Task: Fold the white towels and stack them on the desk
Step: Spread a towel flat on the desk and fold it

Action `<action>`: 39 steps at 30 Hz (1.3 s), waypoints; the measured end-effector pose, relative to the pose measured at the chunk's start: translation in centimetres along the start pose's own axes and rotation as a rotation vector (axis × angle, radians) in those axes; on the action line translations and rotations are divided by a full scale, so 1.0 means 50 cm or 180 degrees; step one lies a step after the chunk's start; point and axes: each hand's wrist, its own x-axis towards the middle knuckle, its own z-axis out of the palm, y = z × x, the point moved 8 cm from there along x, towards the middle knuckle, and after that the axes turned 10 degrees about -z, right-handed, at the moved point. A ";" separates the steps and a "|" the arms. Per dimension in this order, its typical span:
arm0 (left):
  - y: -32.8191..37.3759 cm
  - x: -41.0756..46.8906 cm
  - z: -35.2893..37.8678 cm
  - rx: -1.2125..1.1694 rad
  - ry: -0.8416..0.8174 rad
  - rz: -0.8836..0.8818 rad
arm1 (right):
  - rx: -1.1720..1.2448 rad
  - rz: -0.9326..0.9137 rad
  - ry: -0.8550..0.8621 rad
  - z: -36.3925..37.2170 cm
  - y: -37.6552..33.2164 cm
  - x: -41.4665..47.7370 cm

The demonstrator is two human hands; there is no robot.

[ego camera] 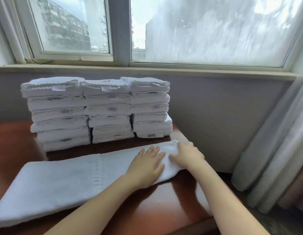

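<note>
A long white towel [62, 180] lies folded lengthwise across the reddish-brown desk [155, 206], running from the near left to the far right. My left hand [147, 165] presses flat on its right part, fingers spread. My right hand [186, 155] curls over the towel's right end at the desk's right edge, thumb against the cloth. Behind the towel stand three stacks of folded white towels [99, 111], side by side against the wall, each several towels high, with small labels showing.
A window with a grey sill [147, 68] runs above the stacks. A pale curtain [273, 158] hangs down at the right, beside the desk's right edge. Bare desk surface shows at the far left and in front near me.
</note>
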 end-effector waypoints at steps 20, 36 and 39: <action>-0.040 -0.012 -0.131 -0.4061 -0.0473 -0.1012 | 0.2775 -0.1172 0.0555 -0.121 -0.139 -0.058; -0.398 -0.269 -0.291 -0.3778 0.0187 -0.1690 | 0.2685 -0.2469 0.0707 -0.048 -0.468 -0.130; -0.455 -0.314 -0.277 -0.3828 0.0287 -0.1853 | 0.1751 -0.2510 0.0416 0.022 -0.508 -0.124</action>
